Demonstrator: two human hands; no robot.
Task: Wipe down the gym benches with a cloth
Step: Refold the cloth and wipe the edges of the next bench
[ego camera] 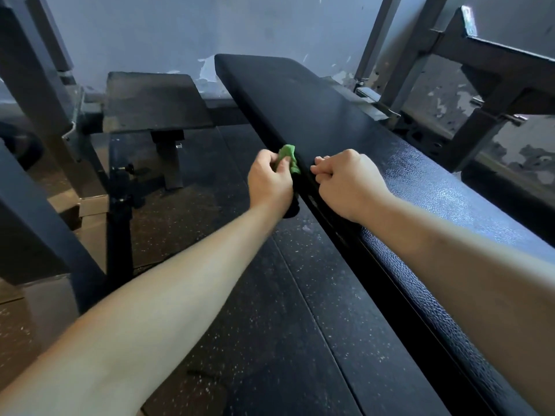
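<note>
A long black padded gym bench (324,115) runs from the upper middle down to the lower right. My left hand (270,181) grips a small crumpled green cloth (289,159) and holds it against the bench's left side edge. My right hand (348,183) rests on the top of the pad just right of the cloth, with its fingers curled at the edge and nothing visible in them. Both forearms reach in from the bottom of the view.
A second, smaller dark pad (156,100) on a black metal frame stands to the left. Grey rack uprights (36,94) rise at the left, more steel frame (492,73) at the right. Speckled black rubber floor (270,310) lies below, a peeling wall (180,31) behind.
</note>
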